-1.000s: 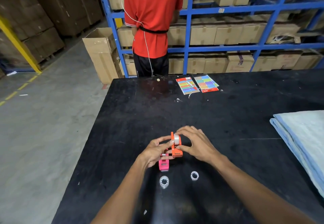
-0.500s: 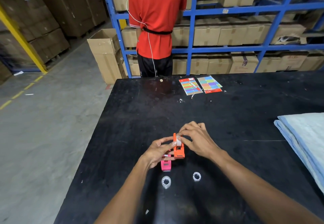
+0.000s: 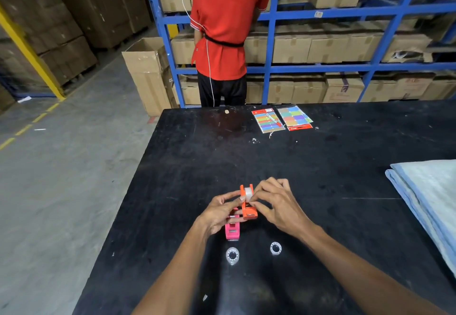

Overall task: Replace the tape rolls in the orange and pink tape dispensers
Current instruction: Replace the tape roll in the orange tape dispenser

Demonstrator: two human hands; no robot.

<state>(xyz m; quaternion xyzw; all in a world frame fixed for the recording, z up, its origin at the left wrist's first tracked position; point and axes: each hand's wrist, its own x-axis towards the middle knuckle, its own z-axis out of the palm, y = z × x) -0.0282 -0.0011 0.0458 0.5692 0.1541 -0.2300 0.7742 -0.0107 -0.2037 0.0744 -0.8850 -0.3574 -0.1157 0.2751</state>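
Left hand (image 3: 217, 212) is pinched on the orange dispenser (image 3: 248, 209), held just above the table (image 3: 345, 191) w/ right hand (image 3: 276, 203) fingertips nipping its tape roll (image 3: 248, 193); light, stiff plastic, prob. best gripped by the side walls.

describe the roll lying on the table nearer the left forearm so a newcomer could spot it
On the black table, look just below the small pink plastic tape dispenser near the person's left hand. The clear tape roll lies flat there. Its twin ring lies farther right and looks thinner.
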